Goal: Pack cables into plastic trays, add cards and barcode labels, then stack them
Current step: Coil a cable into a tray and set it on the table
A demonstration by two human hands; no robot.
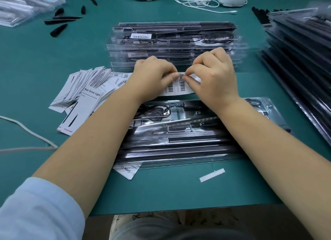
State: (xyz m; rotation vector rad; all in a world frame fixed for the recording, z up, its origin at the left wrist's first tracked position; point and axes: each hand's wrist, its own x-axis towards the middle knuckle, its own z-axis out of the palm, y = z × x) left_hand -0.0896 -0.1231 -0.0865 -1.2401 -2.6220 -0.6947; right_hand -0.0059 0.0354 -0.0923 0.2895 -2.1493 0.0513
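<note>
Here the barcode label (180, 82) could tear or stick to itself if the person pulls too fast. The left hand (152, 76) and the right hand (213, 75) both have curled fingers pinching its sheet, maybe peeling one label off. It sits just above the open tray (259, 103) with the black cable (155, 112).

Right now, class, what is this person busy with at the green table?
A person is working on a strip of barcode labels. The left hand and right hand both pinch it, apparently peeling one label off. Under the forearms lies a plastic tray already holding a black cable. Behind the hands stands a stack of finished trays, the top one labelled. Printed cards lie to the left.
</note>
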